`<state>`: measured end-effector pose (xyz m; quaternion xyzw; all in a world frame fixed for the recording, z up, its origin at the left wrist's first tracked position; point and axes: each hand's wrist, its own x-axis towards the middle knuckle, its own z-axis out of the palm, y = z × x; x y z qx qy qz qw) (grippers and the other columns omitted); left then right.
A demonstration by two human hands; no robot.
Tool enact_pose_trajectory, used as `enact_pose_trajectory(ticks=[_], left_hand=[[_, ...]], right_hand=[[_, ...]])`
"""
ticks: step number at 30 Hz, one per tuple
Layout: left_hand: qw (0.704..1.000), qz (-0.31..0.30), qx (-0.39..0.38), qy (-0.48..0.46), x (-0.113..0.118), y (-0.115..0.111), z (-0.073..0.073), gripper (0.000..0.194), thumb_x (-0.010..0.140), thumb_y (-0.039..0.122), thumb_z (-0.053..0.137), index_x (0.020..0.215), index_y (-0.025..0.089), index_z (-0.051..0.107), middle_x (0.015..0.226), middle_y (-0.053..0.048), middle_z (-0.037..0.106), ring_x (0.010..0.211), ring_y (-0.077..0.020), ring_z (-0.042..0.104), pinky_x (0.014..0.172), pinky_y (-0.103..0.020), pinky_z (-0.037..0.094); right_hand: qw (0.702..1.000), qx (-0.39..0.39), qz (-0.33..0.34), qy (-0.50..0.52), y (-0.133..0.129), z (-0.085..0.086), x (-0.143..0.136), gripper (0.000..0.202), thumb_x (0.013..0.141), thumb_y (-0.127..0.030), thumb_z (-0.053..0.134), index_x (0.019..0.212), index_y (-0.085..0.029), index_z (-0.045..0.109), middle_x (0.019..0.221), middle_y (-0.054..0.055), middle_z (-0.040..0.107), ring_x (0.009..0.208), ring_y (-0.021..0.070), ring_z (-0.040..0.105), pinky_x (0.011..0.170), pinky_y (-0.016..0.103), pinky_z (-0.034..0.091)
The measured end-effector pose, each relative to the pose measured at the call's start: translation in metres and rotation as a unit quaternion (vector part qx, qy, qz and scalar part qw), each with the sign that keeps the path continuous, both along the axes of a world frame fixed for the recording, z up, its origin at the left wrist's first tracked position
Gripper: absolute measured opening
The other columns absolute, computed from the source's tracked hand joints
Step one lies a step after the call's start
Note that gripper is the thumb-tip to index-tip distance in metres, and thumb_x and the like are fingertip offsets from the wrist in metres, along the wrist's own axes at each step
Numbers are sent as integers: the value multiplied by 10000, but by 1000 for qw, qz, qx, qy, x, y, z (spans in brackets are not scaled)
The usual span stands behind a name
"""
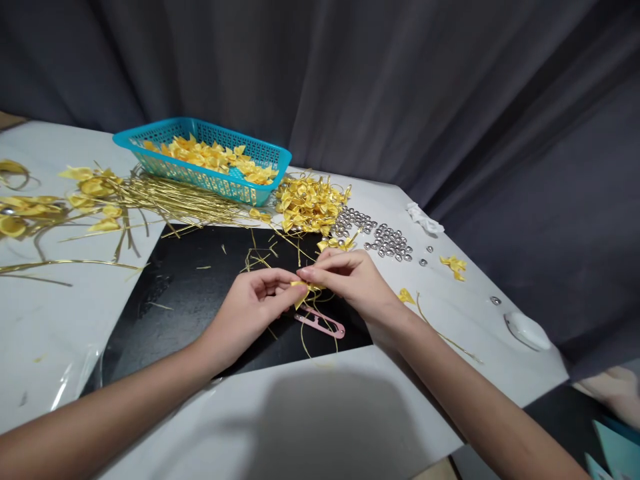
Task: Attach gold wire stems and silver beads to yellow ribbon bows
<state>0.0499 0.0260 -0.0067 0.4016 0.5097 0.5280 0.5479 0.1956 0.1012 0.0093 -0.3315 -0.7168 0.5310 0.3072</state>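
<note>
Above a black mat (190,287), my two hands meet at a small yellow ribbon bow (301,301). My left hand (250,303) is closed, pinching one side of the bow between thumb and fingers. From the other side my right hand (357,280) pinches at the bow's top edge, its fingertips partly hiding the middle. Thin gold cord (303,341) loops down below the bow. A flat pink tool with a slotted body (323,325) lies on the mat just under my hands. Short gold cord scraps (255,259) are scattered behind them.
A blue basket (200,175) holds yellow bows at the back. Before it lies a bundle of gold cords (180,199). To its right are a pile of bows (310,203) and silver beads (390,241). A white mouse-like object (527,331) sits near the right edge.
</note>
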Motion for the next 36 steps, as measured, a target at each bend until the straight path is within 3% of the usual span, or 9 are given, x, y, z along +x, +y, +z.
enact_pose_trajectory(ticks=[10, 36], left_hand=[[1000, 4, -14, 5, 1, 0, -1, 114, 666, 234, 691, 702, 127, 710, 582, 20, 607, 501, -54, 443, 466, -157, 342], [998, -42, 1, 41, 1, 0, -7, 160, 682, 310, 680, 705, 151, 685, 598, 19, 584, 554, -82, 465, 525, -188, 355]], right_hand=[[991, 71, 80, -86, 4, 14, 3, 117, 798, -190, 617, 791, -150, 726, 698, 6, 583, 673, 76, 515, 602, 211, 384], [986, 90, 90, -104, 2, 17, 1, 146, 819, -185, 584, 762, -114, 699, 711, 11, 565, 674, 78, 514, 599, 208, 390]])
